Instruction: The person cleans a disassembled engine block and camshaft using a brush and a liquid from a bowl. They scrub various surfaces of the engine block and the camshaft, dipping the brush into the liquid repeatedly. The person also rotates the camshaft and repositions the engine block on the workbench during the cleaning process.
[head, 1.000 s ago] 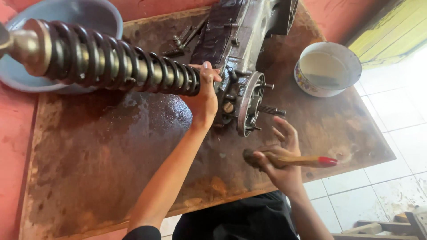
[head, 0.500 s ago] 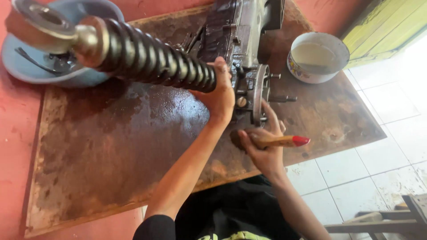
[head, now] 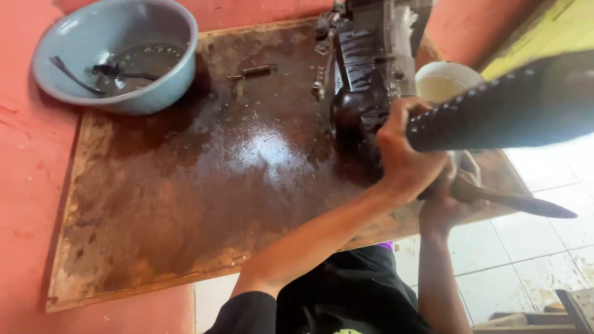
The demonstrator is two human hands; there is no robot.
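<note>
My left hand (head: pixel 405 154) is closed around the lower end of a black coil shock absorber (head: pixel 513 111), where it meets a dark, greasy engine block (head: pixel 371 68). The shock absorber sticks out to the right, close to the camera and in shadow. Just below, my right hand (head: pixel 442 207) grips a brush (head: pixel 513 201) whose handle points right over the table edge. The brush head is hidden behind my hands. The engine block stands on an oily, wet brown board (head: pixel 216 173).
A blue bowl (head: pixel 117 52) with dark liquid and small tools sits at the back left. A white bowl (head: pixel 442 83) is partly hidden behind the engine and shock absorber. Loose bolts (head: pixel 253 71) lie near the board's far edge. White floor tiles (head: pixel 544 241) lie to the right.
The shock absorber has swung from the left side over to the right, turning with the engine block. My right hand with the brush has moved in under my left hand. The view shifted left.
</note>
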